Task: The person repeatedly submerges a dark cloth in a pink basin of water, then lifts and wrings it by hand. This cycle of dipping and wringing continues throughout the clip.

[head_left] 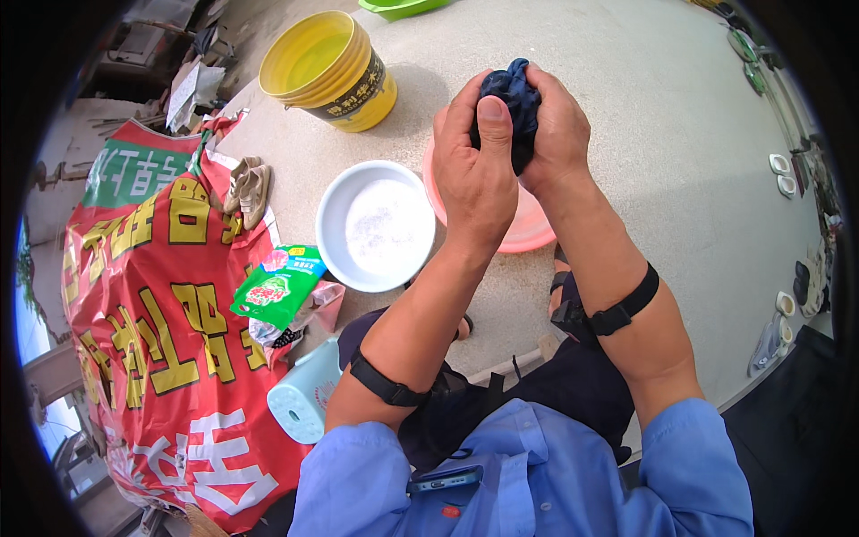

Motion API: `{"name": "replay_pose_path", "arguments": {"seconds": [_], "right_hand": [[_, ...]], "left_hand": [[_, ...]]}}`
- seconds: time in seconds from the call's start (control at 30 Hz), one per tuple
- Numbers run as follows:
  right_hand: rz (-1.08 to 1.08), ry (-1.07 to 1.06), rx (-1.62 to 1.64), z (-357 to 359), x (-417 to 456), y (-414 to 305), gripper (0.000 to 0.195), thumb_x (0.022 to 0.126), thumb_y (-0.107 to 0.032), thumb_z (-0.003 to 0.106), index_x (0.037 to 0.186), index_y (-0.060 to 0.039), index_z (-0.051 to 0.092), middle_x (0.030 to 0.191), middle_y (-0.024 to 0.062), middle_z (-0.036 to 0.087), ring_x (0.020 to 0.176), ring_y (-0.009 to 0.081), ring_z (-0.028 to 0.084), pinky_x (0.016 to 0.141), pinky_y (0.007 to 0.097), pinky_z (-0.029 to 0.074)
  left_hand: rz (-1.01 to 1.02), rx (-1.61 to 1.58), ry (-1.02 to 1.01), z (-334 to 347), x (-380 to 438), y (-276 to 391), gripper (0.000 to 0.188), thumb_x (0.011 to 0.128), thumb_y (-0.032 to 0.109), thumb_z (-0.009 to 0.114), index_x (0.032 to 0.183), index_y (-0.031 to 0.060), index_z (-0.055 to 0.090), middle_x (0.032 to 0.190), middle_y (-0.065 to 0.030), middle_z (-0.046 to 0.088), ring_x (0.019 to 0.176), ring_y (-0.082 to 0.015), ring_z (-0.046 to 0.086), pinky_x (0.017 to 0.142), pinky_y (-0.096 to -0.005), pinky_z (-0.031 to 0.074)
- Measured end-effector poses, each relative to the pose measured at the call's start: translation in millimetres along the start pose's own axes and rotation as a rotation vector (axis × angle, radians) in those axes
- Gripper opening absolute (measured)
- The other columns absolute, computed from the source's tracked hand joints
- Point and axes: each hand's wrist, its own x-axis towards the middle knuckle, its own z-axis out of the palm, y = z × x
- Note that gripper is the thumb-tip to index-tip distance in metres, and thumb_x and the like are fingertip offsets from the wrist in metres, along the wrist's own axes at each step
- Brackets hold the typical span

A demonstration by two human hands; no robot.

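Observation:
A dark blue cloth (513, 101), bunched into a ball, is squeezed between both my hands. My left hand (478, 158) wraps its near left side, thumb pressed up against it. From the right, my right hand (557, 127) cups it with the fingers over the top. Below the hands is a pink plastic basin (527, 235), mostly hidden by my hands and forearms. To its left stands a pale blue-white basin (329, 221) holding white suds or foamy water (382, 228).
A yellow bucket (369, 101) of liquid stands far left, with a green basin (402, 8) beyond. A green detergent bag (282, 285) and a light blue plastic stool (298, 396) lie near a red banner (154, 295). Shoes (248, 191) rest on the banner. The floor (644, 101) is concrete.

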Motion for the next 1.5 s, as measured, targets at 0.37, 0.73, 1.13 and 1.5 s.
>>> {"name": "replay_pose_path", "arguments": {"seconds": [0.37, 0.73, 1.13, 1.5], "right_hand": [[-0.237, -0.161, -0.241, -6.8, 0.7, 10.0, 0.017, 0.098, -0.014, 0.054, 0.096, 0.0004, 0.063, 0.098, 0.0058, 0.063, 0.087, 0.0139, 0.058, 0.079, 0.0279, 0.048], [-0.214, -0.101, -0.221, 1.2, 0.3, 11.6, 0.024, 0.100, -0.023, 0.059, 0.089, -0.0022, 0.063, 0.081, 0.0039, 0.059, 0.072, 0.0134, 0.057, 0.069, 0.0309, 0.049], [-0.163, -0.092, -0.358, -0.4, -3.8, 12.4, 0.029, 0.098, -0.025, 0.060, 0.091, 0.0036, 0.063, 0.080, 0.0103, 0.065, 0.075, 0.0185, 0.059, 0.071, 0.0340, 0.050], [0.033, -0.123, -0.008, 1.7, -2.0, -4.9, 0.024, 0.100, -0.026, 0.063, 0.098, -0.0025, 0.063, 0.094, 0.0048, 0.063, 0.085, 0.0140, 0.060, 0.077, 0.0311, 0.051]], "left_hand": [[0.077, 0.285, 0.075, 4.6, -0.6, 24.2, 0.030, 0.111, 0.029, 0.055, 0.098, 0.0026, 0.060, 0.086, -0.0008, 0.059, 0.078, -0.0075, 0.052, 0.071, -0.0255, 0.047], [-0.014, 0.310, 0.060, -2.0, 6.0, 10.9, 0.035, 0.109, 0.030, 0.051, 0.095, -0.0009, 0.059, 0.084, -0.0119, 0.062, 0.077, -0.0213, 0.057, 0.075, -0.0362, 0.048], [-0.146, 0.180, 0.075, -4.6, 18.4, -9.5, 0.033, 0.108, 0.027, 0.051, 0.094, -0.0006, 0.061, 0.083, -0.0107, 0.060, 0.079, -0.0204, 0.057, 0.076, -0.0356, 0.047], [0.062, 0.388, 0.050, 0.7, 13.4, 23.4, 0.032, 0.105, 0.031, 0.064, 0.099, 0.0005, 0.061, 0.085, -0.0170, 0.064, 0.077, -0.0303, 0.064, 0.075, -0.0412, 0.051]]}}
